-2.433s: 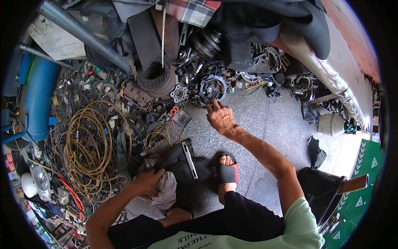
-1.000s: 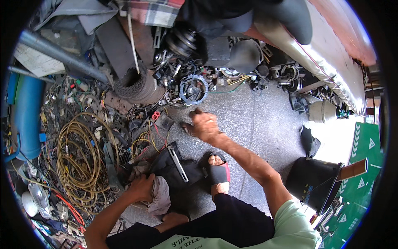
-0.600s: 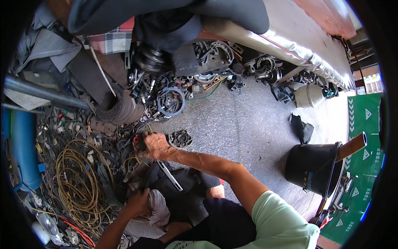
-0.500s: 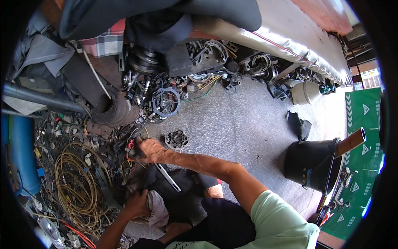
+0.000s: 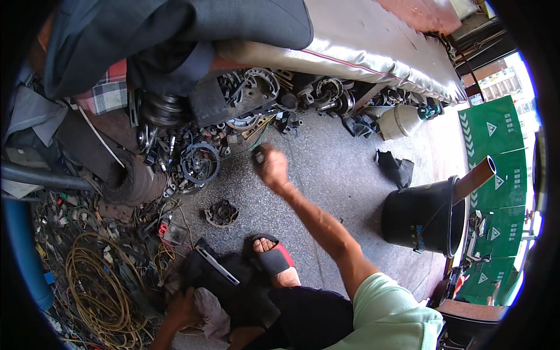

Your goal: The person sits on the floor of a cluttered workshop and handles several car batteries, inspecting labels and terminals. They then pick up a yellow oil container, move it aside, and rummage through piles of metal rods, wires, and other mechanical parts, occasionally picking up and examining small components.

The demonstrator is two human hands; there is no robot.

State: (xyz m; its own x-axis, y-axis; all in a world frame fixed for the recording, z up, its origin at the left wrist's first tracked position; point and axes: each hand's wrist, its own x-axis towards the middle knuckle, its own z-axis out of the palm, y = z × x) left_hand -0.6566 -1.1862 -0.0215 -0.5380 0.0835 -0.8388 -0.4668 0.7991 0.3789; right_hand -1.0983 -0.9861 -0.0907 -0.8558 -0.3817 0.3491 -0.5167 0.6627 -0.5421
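Observation:
Stretched out over the grey floor (image 5: 326, 192), my right hand (image 5: 273, 168) is closed around a small dark part (image 5: 258, 153) whose kind I cannot make out. My left hand (image 5: 182, 310), low at the left, grips a crumpled greyish rag (image 5: 211, 312). Between the hands sits a round metal part with several lobes (image 5: 221, 214), untouched. Close to the left hand, a silver flat bar (image 5: 216, 263) lies across a black sheet-like thing (image 5: 233, 286). My sandalled foot (image 5: 272, 254) stands to its right.
A heap of scrap and wires with a coiled tan hose (image 5: 87, 286) spreads at left. Beyond lie a toothed ring (image 5: 200, 163) and mixed metal parts. At right stand a black bucket (image 5: 417, 219) holding a brown tube (image 5: 475, 179) and green panels (image 5: 496, 192). Dark cloth (image 5: 192, 29) hangs above.
My right hand has moved from the scrap heap's edge, away and to the right over the floor, now with a dark part in it. The left hand stays on the rag. The view has shifted.

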